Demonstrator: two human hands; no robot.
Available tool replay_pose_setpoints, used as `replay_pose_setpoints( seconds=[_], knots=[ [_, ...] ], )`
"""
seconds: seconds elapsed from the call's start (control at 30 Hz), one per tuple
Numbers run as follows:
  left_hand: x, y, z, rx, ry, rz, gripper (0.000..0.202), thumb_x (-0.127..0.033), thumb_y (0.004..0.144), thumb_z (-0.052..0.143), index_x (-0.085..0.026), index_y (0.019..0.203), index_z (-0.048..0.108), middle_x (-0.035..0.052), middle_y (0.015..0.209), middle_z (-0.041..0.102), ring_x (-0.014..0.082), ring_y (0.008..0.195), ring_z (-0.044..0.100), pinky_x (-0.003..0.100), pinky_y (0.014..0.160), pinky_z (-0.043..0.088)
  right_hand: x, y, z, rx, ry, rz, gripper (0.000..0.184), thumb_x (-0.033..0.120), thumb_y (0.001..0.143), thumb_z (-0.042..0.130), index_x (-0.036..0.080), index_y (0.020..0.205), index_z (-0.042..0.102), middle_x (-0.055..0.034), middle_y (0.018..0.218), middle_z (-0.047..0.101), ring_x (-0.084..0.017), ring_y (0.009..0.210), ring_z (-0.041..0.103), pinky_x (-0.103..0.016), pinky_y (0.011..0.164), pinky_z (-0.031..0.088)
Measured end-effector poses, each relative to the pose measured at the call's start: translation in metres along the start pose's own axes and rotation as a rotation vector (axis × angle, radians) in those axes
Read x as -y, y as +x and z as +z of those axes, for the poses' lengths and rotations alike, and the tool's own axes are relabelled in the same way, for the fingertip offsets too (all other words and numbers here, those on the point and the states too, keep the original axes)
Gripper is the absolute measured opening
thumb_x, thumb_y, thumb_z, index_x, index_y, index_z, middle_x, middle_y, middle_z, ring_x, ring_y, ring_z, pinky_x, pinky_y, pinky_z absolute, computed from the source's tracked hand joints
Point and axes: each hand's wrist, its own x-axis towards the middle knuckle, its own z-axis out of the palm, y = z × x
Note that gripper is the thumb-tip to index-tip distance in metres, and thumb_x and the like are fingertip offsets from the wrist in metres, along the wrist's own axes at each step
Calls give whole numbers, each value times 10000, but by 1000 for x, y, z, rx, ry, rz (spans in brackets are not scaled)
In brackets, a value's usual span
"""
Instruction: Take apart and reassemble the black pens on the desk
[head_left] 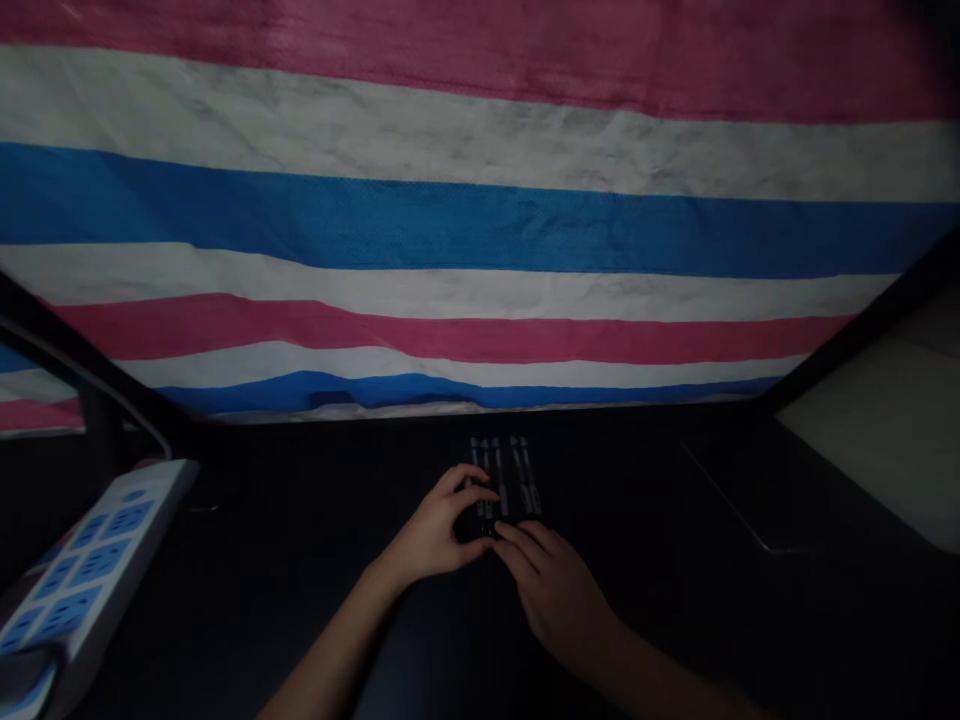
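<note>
On a dark table lies a row of several dark pens or markers [510, 475] with pale markings, side by side, pointing away from me. My left hand [442, 525] curls its fingers round the near left end of the row, thumb and fingers pinched on one dark pen. My right hand [551, 585] rests just right of it, fingers stretched toward the near ends of the pens, touching them. The scene is very dim, and the pens' near ends are hidden by my fingers.
A white power strip [82, 580] with blue sockets lies at the left edge, with a cable running back. A striped pink, white and blue tarp [480, 220] hangs behind the table. A pale panel [885, 430] stands at the right.
</note>
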Motion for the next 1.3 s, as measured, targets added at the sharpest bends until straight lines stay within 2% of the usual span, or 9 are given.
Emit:
replay_pose_setpoints(
  seconds=[0.1,0.3,0.5,0.6,0.7,0.9,1.07,1.17,1.3],
  knots=[
    [3,1,0,-16,-7,-11,344,-213,729,712,-253,1065,651,82,1169,535,273,1099,530,443,949,454,1,1,0,32,-31,-42,416,27,792,475,128,1180,584,-94,1216,640,-259,1068,565,-385,864,508],
    [6,1,2,-18,18,-14,350,-266,769,705,-256,1113,641,77,1120,552,252,1054,549,415,916,472,2,-2,4,-59,-52,-58,383,14,807,449,108,1147,599,-110,1162,652,-246,1106,557,-370,936,488],
    [7,0,4,-25,61,1,369,-251,771,707,-249,1132,631,78,1123,550,246,1040,551,403,901,477,4,-3,1,-15,16,-45,325,0,806,448,144,1034,628,-88,958,678,-216,919,605,-345,836,504],
    [5,0,4,-30,75,9,356,-253,771,707,-243,1119,633,79,1112,553,244,1033,551,401,897,479,4,-1,-1,-33,-32,-22,316,33,812,468,146,1064,620,-92,1010,682,-214,881,602,-351,782,500],
    [3,0,4,-32,87,13,347,-235,779,694,-237,1120,630,79,1110,557,238,1031,552,395,895,483,2,1,-1,-63,-120,-52,315,39,828,467,140,1084,620,-97,1101,673,-228,945,592,-359,771,505],
    [6,0,4,-35,104,23,354,-230,781,693,-231,1129,626,80,1111,559,234,1032,553,399,912,481,2,2,4,-149,-153,-108,294,28,862,443,97,1064,645,-101,1036,690,-241,996,589,-354,831,533],
    [4,-2,4,-38,86,31,373,-262,779,699,-240,1142,617,80,1141,545,238,1047,554,389,904,488,3,1,1,-217,-71,-108,284,8,885,409,81,1038,637,-125,970,680,-219,905,603,-350,751,554],
    [-1,-2,3,-108,67,15,409,-277,790,680,-248,1187,587,86,1188,517,238,1051,551,384,899,489,2,-1,-3,-271,16,-92,268,16,903,396,89,1007,633,-114,933,667,-188,827,597,-333,702,549],
    [-3,0,3,-318,48,-51,315,-237,843,592,-237,1158,583,73,1119,526,153,779,577,332,757,517,0,-1,-8,-347,89,-55,244,8,900,424,117,942,638,-75,869,661,-163,820,592,-299,711,527]
  ],
)
